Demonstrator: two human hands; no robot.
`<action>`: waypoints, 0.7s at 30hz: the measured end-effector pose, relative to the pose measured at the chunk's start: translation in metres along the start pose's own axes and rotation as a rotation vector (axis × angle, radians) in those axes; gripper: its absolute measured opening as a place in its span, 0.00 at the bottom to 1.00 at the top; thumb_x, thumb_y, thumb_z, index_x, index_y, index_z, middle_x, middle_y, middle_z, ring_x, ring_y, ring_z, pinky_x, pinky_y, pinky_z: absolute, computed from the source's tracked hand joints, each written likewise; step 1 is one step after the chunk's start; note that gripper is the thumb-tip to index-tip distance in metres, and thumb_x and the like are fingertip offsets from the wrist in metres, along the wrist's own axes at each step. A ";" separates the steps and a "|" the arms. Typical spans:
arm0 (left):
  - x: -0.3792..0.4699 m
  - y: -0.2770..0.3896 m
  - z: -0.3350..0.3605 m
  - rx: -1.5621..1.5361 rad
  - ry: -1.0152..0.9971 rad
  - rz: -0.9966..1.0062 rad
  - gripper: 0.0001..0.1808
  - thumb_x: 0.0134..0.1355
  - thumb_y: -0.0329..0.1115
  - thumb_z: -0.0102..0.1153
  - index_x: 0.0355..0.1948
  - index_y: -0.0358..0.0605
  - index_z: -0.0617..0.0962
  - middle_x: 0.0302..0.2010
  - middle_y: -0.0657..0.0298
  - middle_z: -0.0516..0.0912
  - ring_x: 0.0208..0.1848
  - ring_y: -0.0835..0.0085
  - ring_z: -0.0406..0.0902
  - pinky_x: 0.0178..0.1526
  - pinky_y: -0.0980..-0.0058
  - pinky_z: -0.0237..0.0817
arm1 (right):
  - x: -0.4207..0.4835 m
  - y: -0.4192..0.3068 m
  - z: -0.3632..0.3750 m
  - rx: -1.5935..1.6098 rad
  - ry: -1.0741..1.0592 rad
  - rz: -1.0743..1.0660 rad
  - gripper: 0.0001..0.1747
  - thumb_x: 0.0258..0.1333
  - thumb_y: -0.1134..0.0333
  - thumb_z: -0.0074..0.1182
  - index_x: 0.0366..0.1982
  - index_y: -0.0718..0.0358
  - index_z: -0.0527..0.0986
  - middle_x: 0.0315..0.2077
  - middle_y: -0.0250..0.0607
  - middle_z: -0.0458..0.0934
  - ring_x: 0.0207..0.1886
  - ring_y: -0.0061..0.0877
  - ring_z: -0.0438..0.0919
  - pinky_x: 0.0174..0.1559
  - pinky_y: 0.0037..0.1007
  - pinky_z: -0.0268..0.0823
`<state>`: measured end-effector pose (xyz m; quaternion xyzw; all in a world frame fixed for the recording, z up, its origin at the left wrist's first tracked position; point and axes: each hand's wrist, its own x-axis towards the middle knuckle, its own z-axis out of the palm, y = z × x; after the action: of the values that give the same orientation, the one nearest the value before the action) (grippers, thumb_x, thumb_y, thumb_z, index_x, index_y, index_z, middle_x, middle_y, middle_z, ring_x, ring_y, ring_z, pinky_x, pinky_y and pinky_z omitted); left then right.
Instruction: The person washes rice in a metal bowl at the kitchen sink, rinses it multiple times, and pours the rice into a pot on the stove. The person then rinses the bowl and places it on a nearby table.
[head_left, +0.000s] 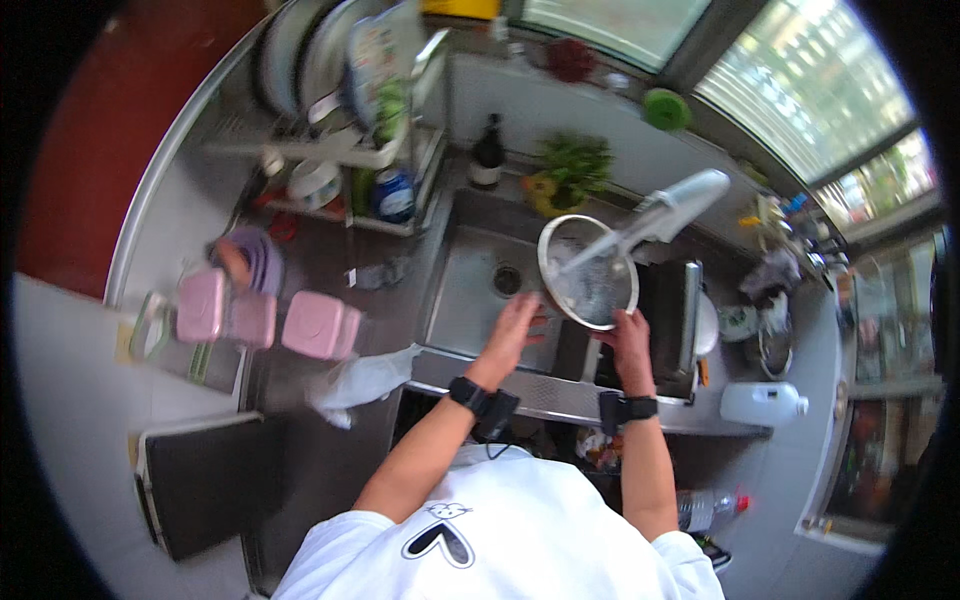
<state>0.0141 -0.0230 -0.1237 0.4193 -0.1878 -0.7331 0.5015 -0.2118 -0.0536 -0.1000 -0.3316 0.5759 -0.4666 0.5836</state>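
Note:
My right hand (631, 337) grips the near rim of a round white-rimmed bowl or pot (546, 262), which is tilted over the right part of the steel sink (472, 300). Water or something wet shows inside it. The faucet (660, 214), with a pale cover, reaches from the upper right and ends over the bowl. My left hand (516, 330) is beside the bowl's lower left, above the basin, its fingers apart and holding nothing. The sink drain (507, 279) lies beyond it. Both wrists wear black bands. The image is blurred.
At the upper left stands a dish rack (375, 154) with plates. Pink containers (315, 324) and a plastic bag (375, 379) lie left of the sink. A dark bottle (487, 154) and a leafy plant (574, 161) stand behind it. A plastic jug (761, 403) is at the right.

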 end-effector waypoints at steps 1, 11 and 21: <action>0.001 0.007 0.004 0.035 0.006 0.016 0.29 0.67 0.61 0.51 0.57 0.52 0.71 0.51 0.64 0.75 0.53 0.70 0.74 0.50 0.60 0.69 | -0.001 0.001 0.003 0.012 0.024 -0.009 0.16 0.62 0.69 0.46 0.50 0.68 0.71 0.38 0.41 0.79 0.37 0.29 0.82 0.36 0.35 0.82; 0.008 0.042 0.021 0.149 -0.074 0.077 0.33 0.66 0.61 0.52 0.64 0.54 0.65 0.53 0.65 0.75 0.52 0.72 0.75 0.43 0.67 0.75 | -0.013 -0.005 0.019 -0.100 0.127 -0.091 0.14 0.59 0.72 0.50 0.46 0.70 0.70 0.36 0.41 0.77 0.31 0.26 0.81 0.29 0.30 0.82; 0.006 0.046 0.015 0.214 0.038 0.100 0.21 0.66 0.43 0.51 0.59 0.53 0.70 0.46 0.67 0.77 0.42 0.78 0.78 0.35 0.77 0.75 | -0.026 -0.001 0.031 -0.098 0.132 -0.097 0.16 0.57 0.70 0.52 0.47 0.70 0.70 0.37 0.45 0.79 0.32 0.29 0.83 0.27 0.31 0.79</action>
<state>0.0277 -0.0504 -0.0858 0.4742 -0.2761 -0.6748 0.4935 -0.1791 -0.0345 -0.0856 -0.3558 0.6187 -0.4865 0.5040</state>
